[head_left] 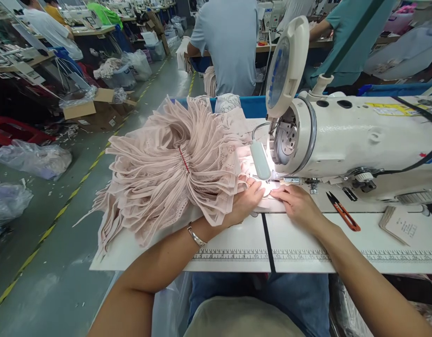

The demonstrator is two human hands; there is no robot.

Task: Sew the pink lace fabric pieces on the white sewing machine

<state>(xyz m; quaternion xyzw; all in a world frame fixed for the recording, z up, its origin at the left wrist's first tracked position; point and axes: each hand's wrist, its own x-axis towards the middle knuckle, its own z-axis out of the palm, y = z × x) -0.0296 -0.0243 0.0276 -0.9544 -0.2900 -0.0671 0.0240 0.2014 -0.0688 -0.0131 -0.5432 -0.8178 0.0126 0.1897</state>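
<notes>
A pale pink fabric piece [267, 188] lies under the lit needle area of a white sewing machine [359, 131]. My left hand [246, 201] is at the fabric's left side, its fingers close together and pressing the cloth. From the right, my right hand [300, 206] pinches the edge of the same piece between thumb and fingers. Beside my left forearm spreads a big bundle of pale pink lace-trimmed pieces [159, 178], gathered by a red tie [184, 159]. The small lamp [260, 160] partly blocks the needle, and the stitching point is hard to make out.
Orange-handled thread snips [345, 213] and a stack of paper tags [400, 224] lie right of my right hand. A ruler strip [233, 255] runs along the table's front edge. Co-workers sit beyond; a cardboard box [92, 110] and plastic bags [33, 158] are on the floor.
</notes>
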